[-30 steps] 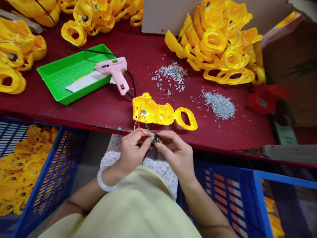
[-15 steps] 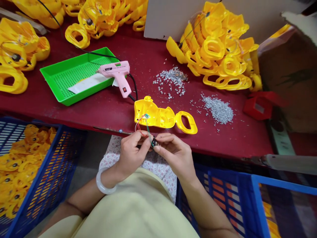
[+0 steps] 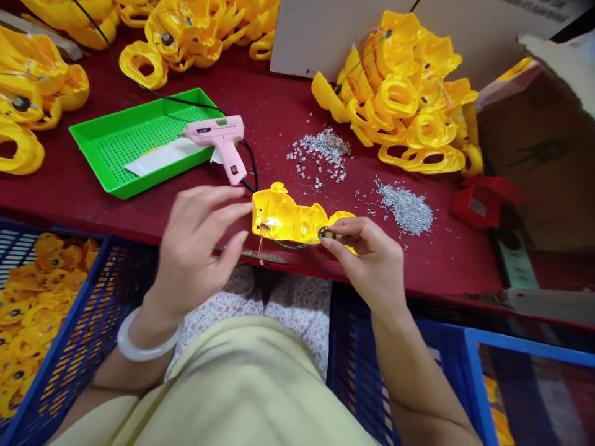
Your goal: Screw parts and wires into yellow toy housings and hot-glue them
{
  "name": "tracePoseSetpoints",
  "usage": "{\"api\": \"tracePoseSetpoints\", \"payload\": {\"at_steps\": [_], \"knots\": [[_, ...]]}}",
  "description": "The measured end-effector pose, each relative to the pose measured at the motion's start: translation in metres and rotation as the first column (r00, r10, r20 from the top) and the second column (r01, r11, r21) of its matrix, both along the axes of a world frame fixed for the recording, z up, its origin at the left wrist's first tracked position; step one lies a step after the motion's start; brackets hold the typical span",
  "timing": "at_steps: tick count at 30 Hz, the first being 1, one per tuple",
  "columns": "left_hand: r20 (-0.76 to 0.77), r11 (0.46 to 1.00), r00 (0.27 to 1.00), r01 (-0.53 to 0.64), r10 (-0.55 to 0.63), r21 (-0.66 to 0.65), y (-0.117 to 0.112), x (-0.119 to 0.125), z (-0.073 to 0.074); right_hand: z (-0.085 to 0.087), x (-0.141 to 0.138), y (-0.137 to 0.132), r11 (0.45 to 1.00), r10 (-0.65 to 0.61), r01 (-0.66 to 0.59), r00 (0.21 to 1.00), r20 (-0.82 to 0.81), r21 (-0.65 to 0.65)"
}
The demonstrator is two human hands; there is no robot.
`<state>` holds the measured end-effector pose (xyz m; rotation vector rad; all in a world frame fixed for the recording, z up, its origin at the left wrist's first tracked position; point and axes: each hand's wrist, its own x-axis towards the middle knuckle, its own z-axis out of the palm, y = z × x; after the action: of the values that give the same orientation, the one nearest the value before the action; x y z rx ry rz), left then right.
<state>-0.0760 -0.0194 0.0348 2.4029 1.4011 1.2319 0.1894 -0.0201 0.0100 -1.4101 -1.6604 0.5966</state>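
A yellow plastic toy shell lies on the red table near its front edge, with thin red and green wires trailing from it. My right hand pinches a small round dark part at the wire's end, held against the shell's right side. My left hand hovers just left of the shell with its fingers spread and nothing in them. A pink glue gun rests behind the shell, its nozzle over a green tray.
Heaps of yellow shells lie at back right, back centre and far left. Two piles of small silver parts sit right of the shell. A red box is at the right. Blue crates flank my lap.
My hands, joined over my lap on the small wired part, have separated. The right hand carried the part up to the shell; the left let go and rose, open, beside the shell.
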Motion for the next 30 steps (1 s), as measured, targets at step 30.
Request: {"api": "tracePoseSetpoints", "payload": {"at_steps": [30], "knots": [[-0.201,0.983,0.963,0.171,-0.182,-0.071,0.023,0.064,-0.04,-0.025,-0.001,0.04,0.977,0.058,-0.144,0.892,0.448,0.161]]}}
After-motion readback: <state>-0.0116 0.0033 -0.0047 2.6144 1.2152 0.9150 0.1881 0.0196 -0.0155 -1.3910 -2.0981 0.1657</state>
